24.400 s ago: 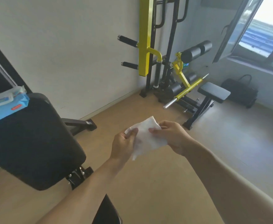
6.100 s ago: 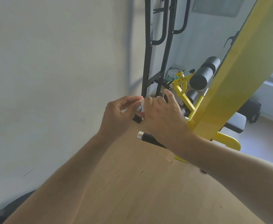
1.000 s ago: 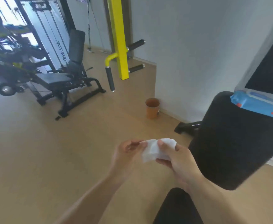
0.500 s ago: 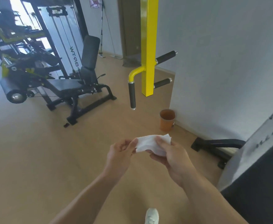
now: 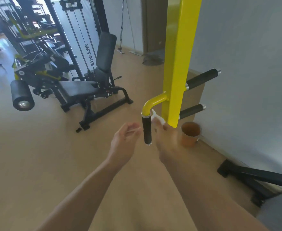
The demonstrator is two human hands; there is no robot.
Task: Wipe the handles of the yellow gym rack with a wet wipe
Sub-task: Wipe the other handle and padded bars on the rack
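The yellow rack post point(image 5: 180, 52) rises in the upper middle. A curved yellow arm ends in a black handle point(image 5: 147, 130) that hangs straight down. Two more black handles point(image 5: 202, 79) point(image 5: 191, 111) stick out to the right of the post. My right hand point(image 5: 166, 137) is just right of the hanging handle and grips the white wet wipe point(image 5: 157, 117), which pokes up beside the handle's top. My left hand point(image 5: 125, 140) is just left of the handle, fingers apart, holding nothing.
An orange cup-shaped bin point(image 5: 190, 136) stands on the wooden floor by the grey wall. A black weight bench point(image 5: 86, 87) with a cable machine is at the left. A black bench foot point(image 5: 253, 177) lies at the lower right.
I have moved closer to the rack. My left hand let go of the wipe and opened. My right hand carried the wipe up beside the hanging handle.
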